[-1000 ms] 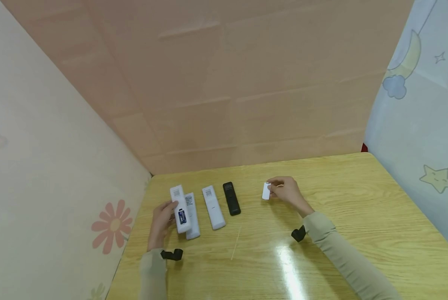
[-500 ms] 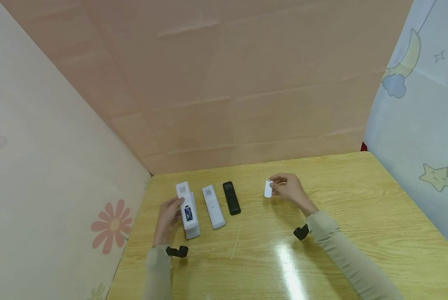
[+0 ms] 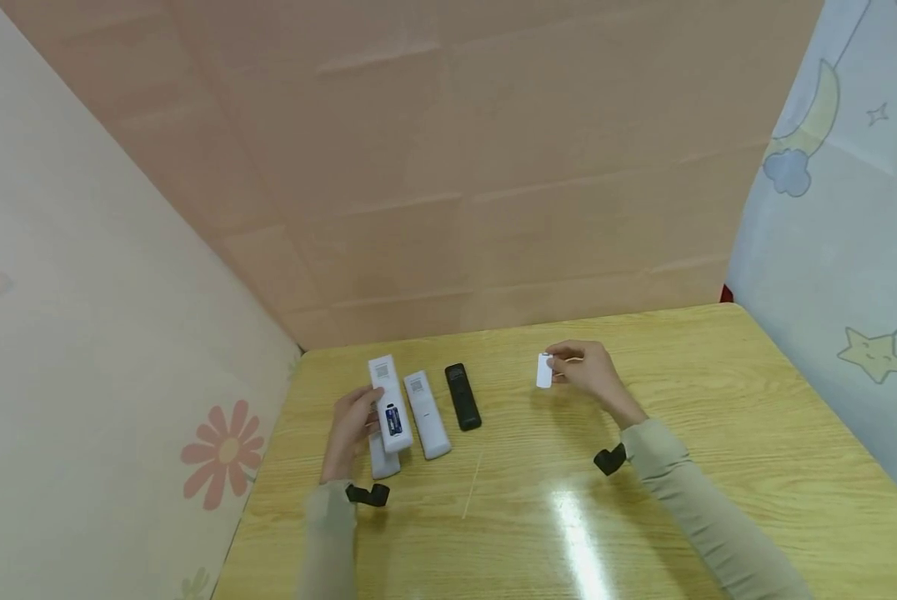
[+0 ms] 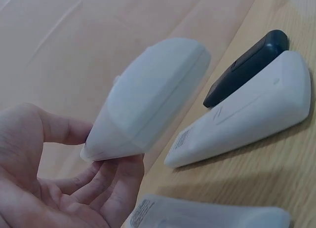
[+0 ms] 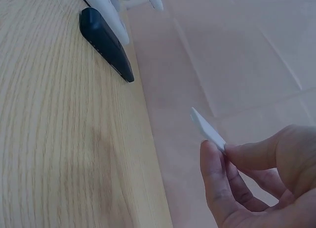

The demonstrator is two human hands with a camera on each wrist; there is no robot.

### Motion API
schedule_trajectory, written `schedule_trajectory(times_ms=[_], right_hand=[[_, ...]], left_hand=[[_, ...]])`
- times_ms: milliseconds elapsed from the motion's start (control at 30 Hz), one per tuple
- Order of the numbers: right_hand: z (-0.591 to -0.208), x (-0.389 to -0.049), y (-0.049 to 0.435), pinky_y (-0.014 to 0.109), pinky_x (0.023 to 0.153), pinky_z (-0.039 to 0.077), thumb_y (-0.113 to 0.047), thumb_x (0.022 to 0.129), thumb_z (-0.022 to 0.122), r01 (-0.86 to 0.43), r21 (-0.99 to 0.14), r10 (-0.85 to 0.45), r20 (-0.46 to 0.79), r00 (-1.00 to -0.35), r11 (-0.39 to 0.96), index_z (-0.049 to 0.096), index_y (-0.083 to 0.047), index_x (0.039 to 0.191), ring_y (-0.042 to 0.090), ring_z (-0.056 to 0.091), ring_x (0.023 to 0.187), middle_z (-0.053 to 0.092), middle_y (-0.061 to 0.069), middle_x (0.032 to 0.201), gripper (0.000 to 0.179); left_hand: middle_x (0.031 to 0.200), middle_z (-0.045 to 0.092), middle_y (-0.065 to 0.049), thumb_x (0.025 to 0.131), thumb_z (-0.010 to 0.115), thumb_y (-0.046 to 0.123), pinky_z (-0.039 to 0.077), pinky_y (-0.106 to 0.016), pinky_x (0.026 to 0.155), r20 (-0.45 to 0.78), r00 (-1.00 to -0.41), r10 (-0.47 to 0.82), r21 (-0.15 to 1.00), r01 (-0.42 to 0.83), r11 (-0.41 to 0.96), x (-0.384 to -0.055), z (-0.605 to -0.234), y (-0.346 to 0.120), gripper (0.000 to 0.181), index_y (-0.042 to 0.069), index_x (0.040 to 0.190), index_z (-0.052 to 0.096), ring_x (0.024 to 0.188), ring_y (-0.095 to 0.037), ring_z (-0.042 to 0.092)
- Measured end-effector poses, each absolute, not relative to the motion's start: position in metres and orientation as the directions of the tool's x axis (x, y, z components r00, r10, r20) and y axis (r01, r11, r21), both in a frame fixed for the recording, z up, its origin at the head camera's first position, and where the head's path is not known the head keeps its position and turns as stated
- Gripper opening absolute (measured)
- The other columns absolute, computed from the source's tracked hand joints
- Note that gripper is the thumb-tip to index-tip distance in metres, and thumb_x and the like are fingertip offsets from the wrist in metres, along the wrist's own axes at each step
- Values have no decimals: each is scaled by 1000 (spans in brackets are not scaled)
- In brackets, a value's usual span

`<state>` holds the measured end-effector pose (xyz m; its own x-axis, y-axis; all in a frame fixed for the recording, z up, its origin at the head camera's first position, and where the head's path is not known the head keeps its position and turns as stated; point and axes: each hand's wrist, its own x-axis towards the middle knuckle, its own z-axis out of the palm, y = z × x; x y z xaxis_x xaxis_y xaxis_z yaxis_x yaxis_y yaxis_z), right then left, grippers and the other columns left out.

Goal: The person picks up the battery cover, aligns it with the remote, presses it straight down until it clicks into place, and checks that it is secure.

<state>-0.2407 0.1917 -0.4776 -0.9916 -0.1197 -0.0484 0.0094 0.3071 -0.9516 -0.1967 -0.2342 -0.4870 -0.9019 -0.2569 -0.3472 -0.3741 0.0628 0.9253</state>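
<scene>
My left hand point(image 3: 353, 423) grips a white remote control point(image 3: 385, 387), its back turned up and its battery compartment uncovered, with dark blue batteries point(image 3: 394, 421) showing inside. In the left wrist view this remote point(image 4: 158, 85) is raised above the table, pinched between thumb and fingers. Beneath it lies a second white remote point(image 3: 383, 461), partly hidden in the head view. Off to the right, my right hand point(image 3: 589, 371) pinches a small white battery cover point(image 3: 544, 371) by its edge. The right wrist view shows that cover point(image 5: 207, 129) edge-on, held between thumb and fingertips above the table.
Another white remote point(image 3: 428, 415) lies back up on the wooden table point(image 3: 666, 400), right of the held one. Beside it is a black remote point(image 3: 463, 397). A brown sheet point(image 3: 493, 208) rises behind the table, and a pale flowered wall point(image 3: 156, 400) borders the left.
My left hand has carried the held remote right and slightly away, over the second white remote. My right hand has shifted slightly right and away with the battery cover. The resting remotes stay put.
</scene>
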Motion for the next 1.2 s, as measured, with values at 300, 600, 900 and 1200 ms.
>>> schedule_trajectory(times_ms=[300, 600, 900, 1200], right_hand=[[-471, -238, 196, 36, 85, 66, -9, 106, 66, -2, -962, -133, -36, -990, 273, 70, 6, 133, 32, 73, 103, 66, 30, 126, 30], [-473, -236, 200, 38, 88, 65, -7, 107, 66, 4, -970, -144, -40, -989, 245, 68, 8, 136, 30, 74, 104, 64, 34, 133, 33], [-473, -233, 197, 42, 87, 65, -8, 105, 68, 12, -969, -137, -47, -989, 248, 70, 8, 133, 24, 75, 96, 67, 33, 130, 31], [-471, -233, 189, 39, 86, 66, -8, 106, 68, 11, -973, -158, -48, -986, 229, 69, 8, 134, 27, 74, 98, 66, 34, 131, 33]], left_hand=[[118, 68, -16, 105, 66, 24, 55, -24, 65, -312, -924, -222, 942, -331, 55, -206, -484, -214, 53, -3, 150, 55, 79, -16, 66], [104, 74, -13, 104, 68, 22, 50, -23, 59, -317, -927, -202, 945, -327, 16, -213, -486, -196, 52, -4, 148, 58, 69, -11, 65], [116, 74, -18, 105, 68, 24, 58, -27, 66, -289, -941, -173, 955, -297, 19, -215, -487, -180, 52, -6, 147, 58, 77, -15, 72], [115, 74, -19, 106, 68, 25, 61, -27, 67, -275, -951, -141, 961, -278, -4, -217, -485, -175, 54, -5, 148, 57, 76, -14, 73]])
